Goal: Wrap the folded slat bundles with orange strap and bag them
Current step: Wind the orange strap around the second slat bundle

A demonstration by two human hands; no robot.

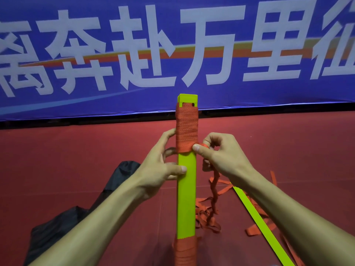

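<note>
Item: lime-green folded slat bundle point(186, 189), held upright, long axis running away from the wearer. Left hand point(161, 166) gripped its bare middle. Right hand point(217, 152), just right of it, pinched the woven orange strap point(186, 129) at the winding's lower edge.

Between the hands: slat bundle point(186, 198), upright, left hand point(159, 166) on its left edge, right hand point(221, 156) on its right. Strap point(186, 129) wound on it above both hands. On the floor point(76, 150): bag point(63, 227) below left hand, spare slat point(255, 217) below right. Banner point(172, 54) behind.
</note>
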